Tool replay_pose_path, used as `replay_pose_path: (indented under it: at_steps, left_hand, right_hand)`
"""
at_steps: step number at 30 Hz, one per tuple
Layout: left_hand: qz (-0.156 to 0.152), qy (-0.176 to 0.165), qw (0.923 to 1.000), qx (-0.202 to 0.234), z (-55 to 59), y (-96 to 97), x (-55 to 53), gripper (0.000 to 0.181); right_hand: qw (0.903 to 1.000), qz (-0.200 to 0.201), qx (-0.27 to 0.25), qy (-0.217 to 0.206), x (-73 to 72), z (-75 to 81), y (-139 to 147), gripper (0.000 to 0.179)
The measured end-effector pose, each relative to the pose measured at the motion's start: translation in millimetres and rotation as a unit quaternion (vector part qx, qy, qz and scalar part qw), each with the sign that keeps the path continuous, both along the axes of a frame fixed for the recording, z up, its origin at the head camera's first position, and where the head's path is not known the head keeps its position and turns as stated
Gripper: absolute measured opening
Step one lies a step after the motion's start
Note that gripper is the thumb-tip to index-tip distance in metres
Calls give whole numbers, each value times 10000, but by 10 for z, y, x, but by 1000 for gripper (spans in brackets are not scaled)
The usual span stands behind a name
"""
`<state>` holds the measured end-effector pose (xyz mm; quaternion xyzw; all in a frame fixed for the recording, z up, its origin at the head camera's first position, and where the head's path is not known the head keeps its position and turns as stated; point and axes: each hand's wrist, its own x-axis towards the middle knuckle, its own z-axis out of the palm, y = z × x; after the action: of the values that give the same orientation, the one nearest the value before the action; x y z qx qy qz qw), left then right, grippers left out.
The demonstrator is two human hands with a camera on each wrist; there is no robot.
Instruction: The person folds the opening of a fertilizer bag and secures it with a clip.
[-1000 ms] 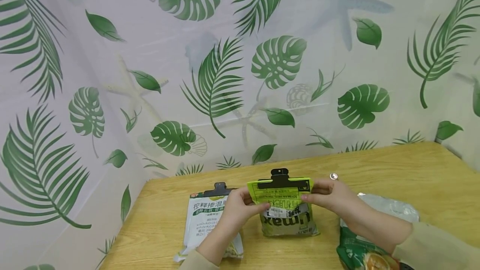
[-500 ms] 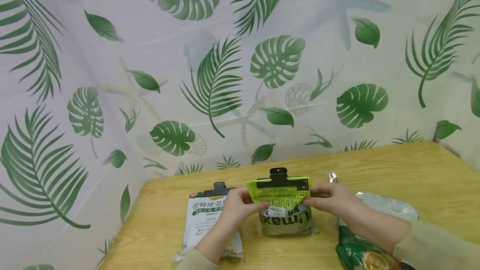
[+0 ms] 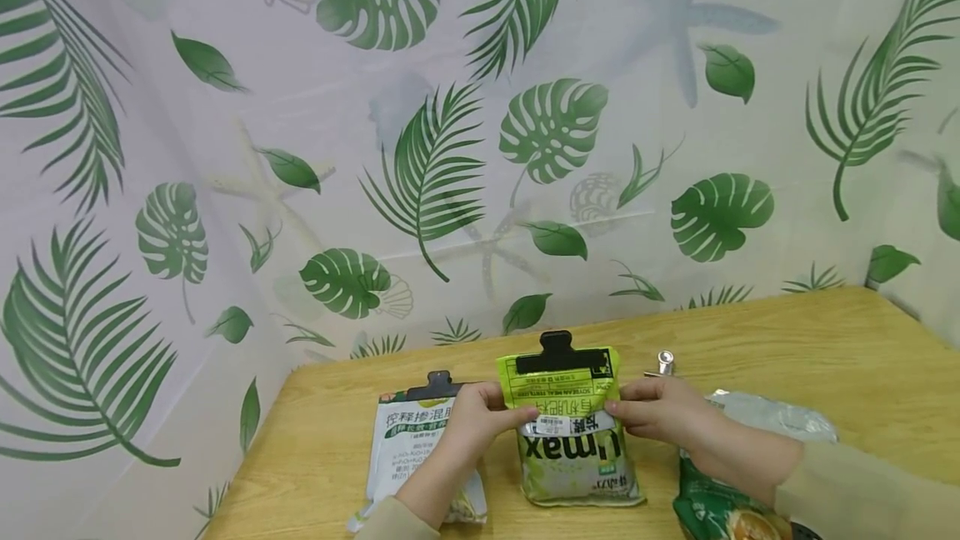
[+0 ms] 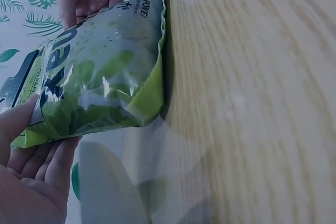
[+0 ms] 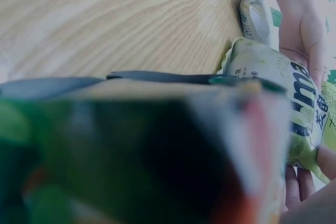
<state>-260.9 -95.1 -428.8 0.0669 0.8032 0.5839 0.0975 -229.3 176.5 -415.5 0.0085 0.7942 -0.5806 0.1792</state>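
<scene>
A lime-green and white fertilizer bag (image 3: pixel 577 477) stands near the middle of the wooden table, its printing upside down. A wide black clip (image 3: pixel 557 354) grips its folded top. My left hand (image 3: pixel 478 423) pinches the bag's left edge below the clip, thumb in front and fingers behind. My right hand (image 3: pixel 667 413) pinches the opposite edge in the same way. From the left wrist view, the bag's (image 4: pixel 105 72) underside faces the table, and both hands are at its sides. A blurred green packet (image 5: pixel 105 161) covers much of the right wrist view.
On the left lies a white bag (image 3: pixel 405 440) with its own black clip (image 3: pixel 438 385). A green bag with an orange picture (image 3: pixel 712 486) is on the right, partly behind my right forearm. Behind my right hand sits a silver clip (image 3: pixel 665 362). Patterned cloth hangs behind the table.
The bag's lower part has come towards me and its front shows more fully, the top standing more upright. Both hands keep hold of its edges; the right one sits slightly lower.
</scene>
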Motion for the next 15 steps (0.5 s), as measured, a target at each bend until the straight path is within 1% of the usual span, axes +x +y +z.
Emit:
replay_pose_path:
  at_steps: [3, 4, 8, 10, 11, 12, 15]
  left_hand:
    - [32, -103, 9999, -40, -23, 4, -24, 12]
    - [39, -149, 9999, -56, -29, 5, -31, 19]
    - [92, -353, 9992, -163, -38, 14, -48, 18]
    - [104, -427, 9987, -253, -46, 20, -60, 12]
    - [104, -462, 9983, -325, -50, 26, -66, 12]
    - [81, -502, 9979, -393, -59, 31, -79, 14]
    - [50, -559, 9963, -658, -86, 47, -121, 41]
  right_hand:
    - [9999, -55, -28, -83, -9, -5, -9, 61]
    - [9999, -112, -36, -113, -11, -6, -14, 58]
    - [9993, -320, -119, -146, -24, -65, -35, 45]
    - [9988, -411, -205, -172, -35, -97, -40, 38]
    - [9985, -456, -240, -210, -38, -113, -41, 36]
    - [9982, -483, -251, -261, -41, -124, -42, 34]
    - [9977, -458, -265, -432, -46, -145, -40, 29]
